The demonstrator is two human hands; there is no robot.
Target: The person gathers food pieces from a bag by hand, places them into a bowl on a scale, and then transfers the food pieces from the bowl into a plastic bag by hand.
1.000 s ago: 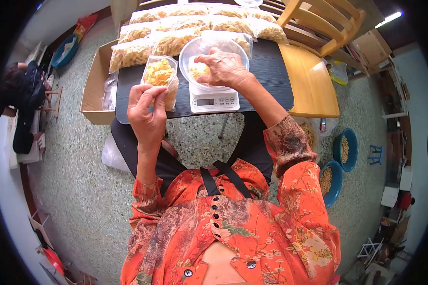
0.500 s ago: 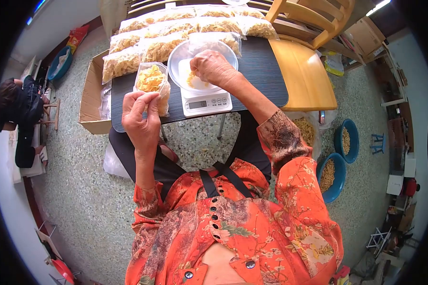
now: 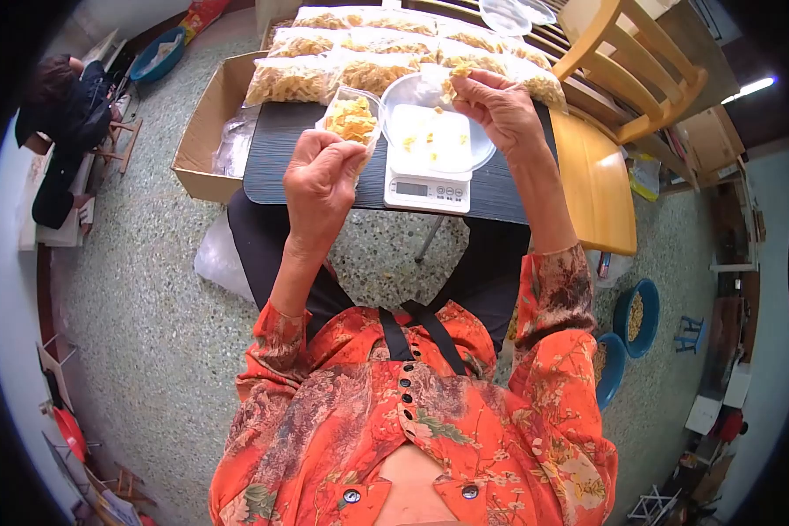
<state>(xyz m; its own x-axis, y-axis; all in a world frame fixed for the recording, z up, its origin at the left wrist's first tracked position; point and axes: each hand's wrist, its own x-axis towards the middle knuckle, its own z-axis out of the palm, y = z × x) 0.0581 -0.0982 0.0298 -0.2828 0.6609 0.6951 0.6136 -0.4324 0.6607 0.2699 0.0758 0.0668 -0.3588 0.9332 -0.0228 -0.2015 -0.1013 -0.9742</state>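
Observation:
My left hand [image 3: 317, 188] pinches the edge of an open clear bag [image 3: 352, 121] filled with yellowish dried pieces, at the near side of the dark table. My right hand [image 3: 502, 114] is raised over the right rim of a pale round bowl [image 3: 480, 151], its fingertips closed on a few yellowish pieces [image 3: 451, 88]. The bowl rests on a white digital scale [image 3: 428, 191], with a few small yellow bits in its white middle. Behind it, filled clear bags [image 3: 373, 74] lie in rows.
A cardboard box [image 3: 203, 118] stands left of the dark table [image 3: 276, 149]. At the right are a wooden chair [image 3: 592, 180] and blue basins [image 3: 637, 317] on the floor. Another person [image 3: 70, 114] sits at the far left. Clear plastic containers [image 3: 507, 13] lie at the back.
My right hand has lifted out of the bowl and moved right, with pieces in its fingertips. More of the bowl's inside shows. The camera view has shifted, and my left hand still holds the bag.

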